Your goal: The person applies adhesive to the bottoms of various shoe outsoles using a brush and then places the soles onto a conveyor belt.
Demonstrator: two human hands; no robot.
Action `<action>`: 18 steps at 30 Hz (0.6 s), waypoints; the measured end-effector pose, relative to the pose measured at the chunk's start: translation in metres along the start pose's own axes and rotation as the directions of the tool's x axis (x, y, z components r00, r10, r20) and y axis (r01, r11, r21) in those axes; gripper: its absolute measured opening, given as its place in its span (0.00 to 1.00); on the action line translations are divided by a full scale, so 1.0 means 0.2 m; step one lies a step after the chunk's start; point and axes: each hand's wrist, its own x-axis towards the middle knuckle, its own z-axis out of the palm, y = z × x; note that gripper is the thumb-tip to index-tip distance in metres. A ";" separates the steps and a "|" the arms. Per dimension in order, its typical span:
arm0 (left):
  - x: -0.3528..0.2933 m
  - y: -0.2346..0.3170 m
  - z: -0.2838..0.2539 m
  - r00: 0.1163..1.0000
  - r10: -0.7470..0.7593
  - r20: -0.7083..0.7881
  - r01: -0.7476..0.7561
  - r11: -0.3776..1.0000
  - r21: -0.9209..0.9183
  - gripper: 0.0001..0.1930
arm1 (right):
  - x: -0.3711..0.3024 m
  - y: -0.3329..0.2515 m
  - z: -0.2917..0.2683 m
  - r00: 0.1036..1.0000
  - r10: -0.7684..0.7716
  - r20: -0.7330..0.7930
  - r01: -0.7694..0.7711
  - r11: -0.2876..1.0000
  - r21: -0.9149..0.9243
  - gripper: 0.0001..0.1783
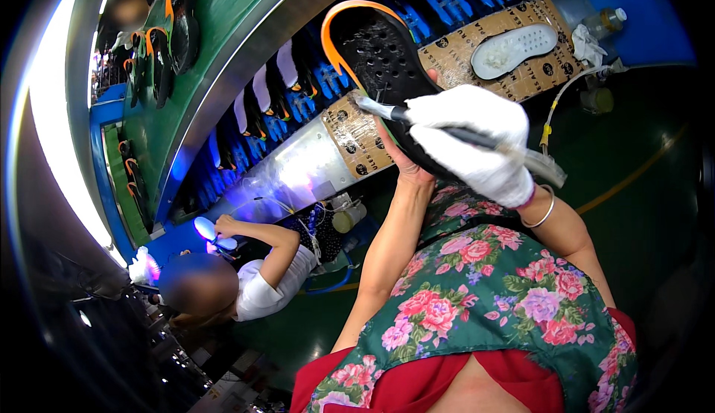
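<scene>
Clasping the shoe sole (380, 52) by its edges, likely light and bendy, left hand (408, 164) curls; right hand (480, 111) grips paintbrush (395, 113).

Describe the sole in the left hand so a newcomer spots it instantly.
Start at the brown cardboard near the top of the view. In front of it, the bare left hand grips a black sole dotted with holes inside. An orange band curves around its far end, whereas the pale sole lying on the cardboard shows no orange.
</scene>
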 end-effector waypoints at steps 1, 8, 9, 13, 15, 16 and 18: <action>0.01 0.01 0.00 0.999 0.031 -0.023 -0.032 0.997 -0.067 0.44 | 0.00 0.01 0.00 0.996 0.065 -0.055 -0.062 0.997 0.052 0.10; 0.03 0.03 0.02 0.998 -0.042 0.055 0.049 0.988 -0.149 0.48 | -0.09 0.05 0.05 0.991 -0.116 0.063 0.125 0.977 -0.174 0.12; 0.04 0.02 0.02 0.996 0.017 0.090 -0.007 0.994 -0.112 0.48 | -0.08 0.04 0.03 0.995 -0.084 0.051 0.088 0.993 -0.084 0.12; 0.06 0.05 0.03 0.998 0.052 0.031 -0.048 0.994 -0.100 0.49 | -0.05 0.04 -0.03 0.997 -0.073 -0.008 0.072 0.992 -0.102 0.11; 0.07 0.04 0.06 0.998 0.043 0.048 -0.036 0.988 -0.148 0.50 | -0.08 0.04 -0.02 0.983 -0.166 0.083 0.181 0.957 -0.228 0.12; 0.08 0.04 0.08 0.997 0.015 0.081 0.003 0.975 -0.221 0.51 | -0.11 0.06 0.01 0.982 -0.142 0.123 0.164 0.968 -0.192 0.14; 0.10 0.07 0.06 0.958 -0.089 0.273 0.143 0.973 -0.183 0.48 | -0.13 0.06 0.06 0.973 -0.165 0.163 0.192 0.967 -0.165 0.17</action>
